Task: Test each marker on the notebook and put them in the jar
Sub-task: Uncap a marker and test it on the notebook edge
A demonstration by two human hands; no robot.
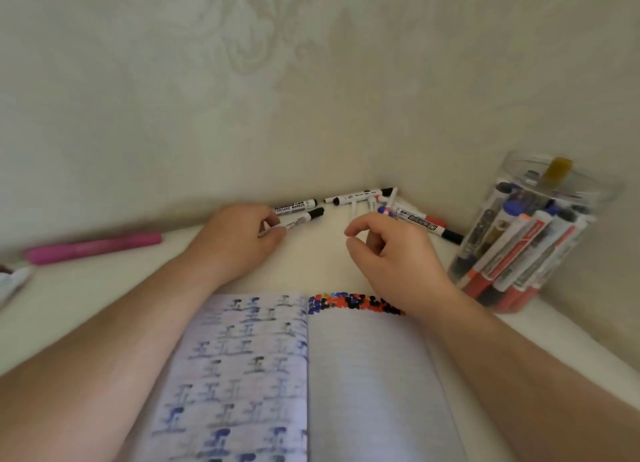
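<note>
Two hands: left hand (pixel 239 240) pinches a black-capped marker (pixel 301 219), right hand (pixel 391 253) loosely curled, holding nothing.

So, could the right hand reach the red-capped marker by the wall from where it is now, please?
Probably yes: the right hand hovers, empty, just in front of the red-capped marker, with nothing between them. The jar stands off to the right.

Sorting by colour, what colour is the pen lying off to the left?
Pink pen, seen in the head view.
</note>
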